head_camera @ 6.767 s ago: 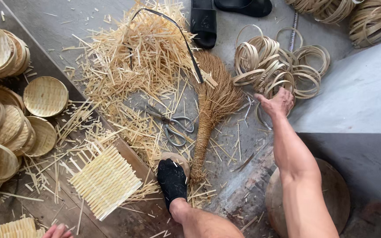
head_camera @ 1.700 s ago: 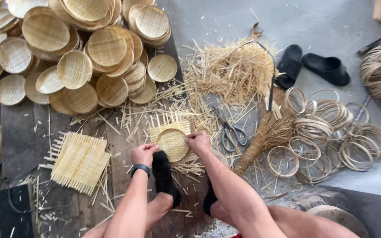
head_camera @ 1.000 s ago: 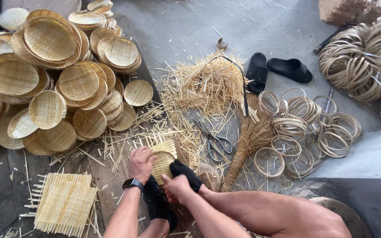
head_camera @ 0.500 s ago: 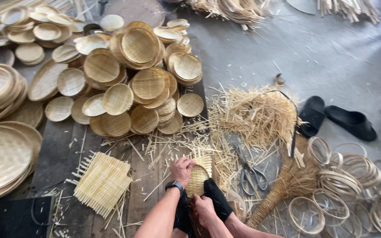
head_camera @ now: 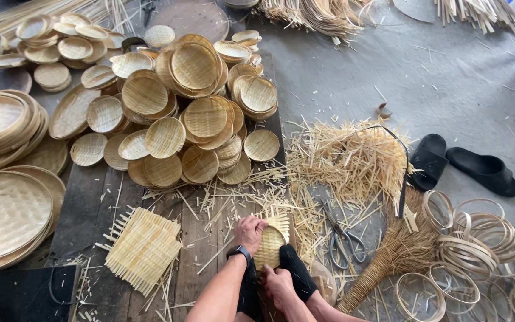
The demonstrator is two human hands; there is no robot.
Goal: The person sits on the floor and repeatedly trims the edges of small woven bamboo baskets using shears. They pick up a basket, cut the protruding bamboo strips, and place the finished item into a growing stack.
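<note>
A small square woven bamboo mat (head_camera: 274, 238) lies on the wooden boards between two black-socked feet (head_camera: 293, 272). My left hand (head_camera: 249, 229) presses on the mat's left edge, a black watch on its wrist. My right hand (head_camera: 277, 282) grips the mat's near edge, where a round bamboo hoop seems to sit on it. Both hands bend the weave around the round shape.
A flat woven mat (head_camera: 143, 248) lies at the left. Stacks of round woven trays (head_camera: 193, 113) fill the back left. Scissors (head_camera: 342, 238), a straw broom (head_camera: 388, 262), a heap of bamboo offcuts (head_camera: 353, 161), bamboo hoops (head_camera: 472, 250) and black sandals (head_camera: 484, 170) lie at the right.
The view has tilted up and left, showing more tray stacks. My right hand came back from the hoops with one and both hands now work the small mat between the feet.
</note>
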